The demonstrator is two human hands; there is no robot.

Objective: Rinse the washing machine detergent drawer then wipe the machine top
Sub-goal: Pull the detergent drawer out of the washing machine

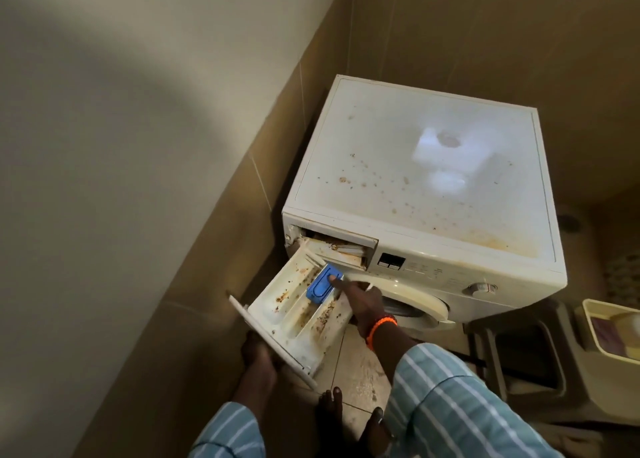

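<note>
A white detergent drawer (294, 312), streaked with brown grime, is pulled almost fully out of its slot (337, 246) in the washing machine. My left hand (258, 353) grips the drawer's front panel from below. My right hand (362, 305) holds the drawer's right side, with one finger pressing on the blue insert (322, 288) in the middle compartment. The machine top (415, 173) is white, speckled with brown spots and a yellowish stain near its front right corner.
A beige tiled wall runs close along the machine's left side. A dark stool (519, 353) and a cream tub (609, 333) with bottles stand at the right. My bare feet (332, 409) are on the tiled floor below the drawer.
</note>
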